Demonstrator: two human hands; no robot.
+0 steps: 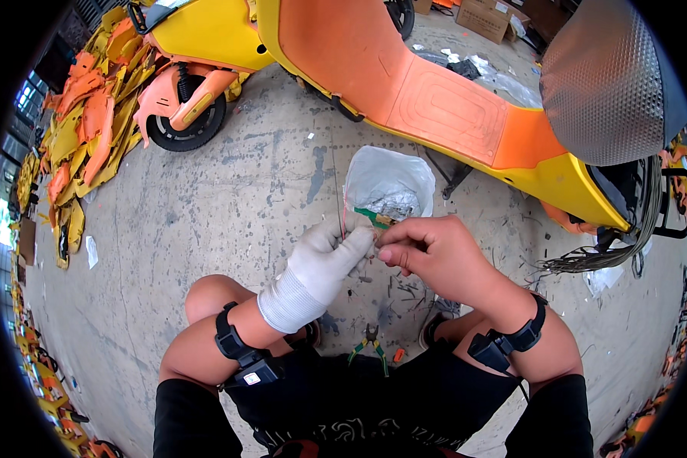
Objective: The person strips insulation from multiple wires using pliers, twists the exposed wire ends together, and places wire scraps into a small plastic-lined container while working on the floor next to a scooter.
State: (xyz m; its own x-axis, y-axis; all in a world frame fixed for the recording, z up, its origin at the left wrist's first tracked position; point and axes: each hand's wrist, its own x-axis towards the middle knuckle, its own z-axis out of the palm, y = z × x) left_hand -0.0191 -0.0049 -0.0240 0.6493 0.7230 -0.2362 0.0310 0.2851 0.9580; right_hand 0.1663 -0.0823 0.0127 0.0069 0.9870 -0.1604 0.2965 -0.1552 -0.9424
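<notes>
My left hand (328,253), in a white knit glove, is closed in a pinch on a thin reddish wire (344,200) that rises from the fingers. Bare, my right hand (439,252) pinches at the same spot, its fingertips almost touching the left's. Whatever lies between its fingertips is too small to make out. Just beyond both hands stands a whitish bucket (357,169) with silvery scraps and a green piece inside. Below them, on the floor between my feet, lie pliers (371,341) with green and yellow handles.
A yellow and orange scooter (450,114) stretches across the far side, a bundle of wires (635,248) hanging at its right end. Orange and yellow body panels (91,114) are heaped at far left. A small orange piece (398,355) and dark wire clippings (412,294) lie nearby.
</notes>
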